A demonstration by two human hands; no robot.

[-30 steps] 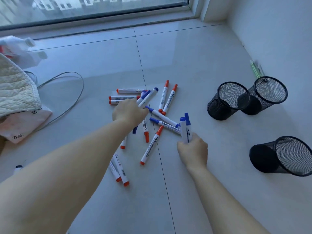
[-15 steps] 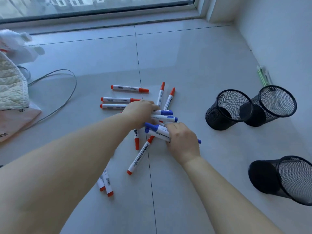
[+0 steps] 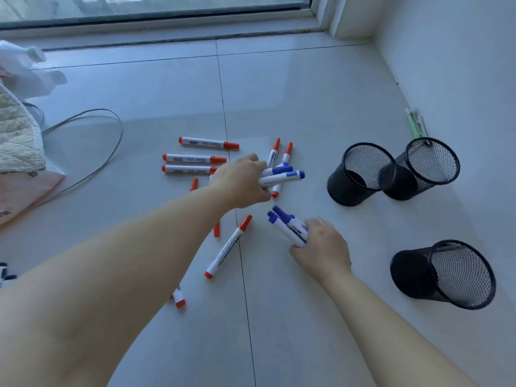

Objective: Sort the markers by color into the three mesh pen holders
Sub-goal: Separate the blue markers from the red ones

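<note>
My left hand [image 3: 243,182] grips a few blue-capped markers [image 3: 282,175], their caps pointing right toward the holders. My right hand [image 3: 321,248] holds another bundle of blue-capped markers [image 3: 287,226], caps pointing up-left. Several red-capped markers lie loose on the floor: three in a row at the back left [image 3: 194,158], two slanted behind my left hand [image 3: 280,153], one long one [image 3: 228,246] in front, and one [image 3: 178,299] partly hidden by my left forearm. Three black mesh pen holders stand at the right: two side by side [image 3: 360,174] [image 3: 424,169] and one nearer [image 3: 444,273]. All three look empty.
A grey cable [image 3: 92,152] loops on the tiled floor at the left, beside a quilted cloth [image 3: 16,135] and a plastic bag [image 3: 25,191]. Green-and-white pens [image 3: 416,124] lie against the right wall behind the holders. A window sill runs along the back.
My hands have drawn apart, each lifting a bundle of blue markers off the pile. The right hand moved back toward me; the left turned its markers toward the holders.
</note>
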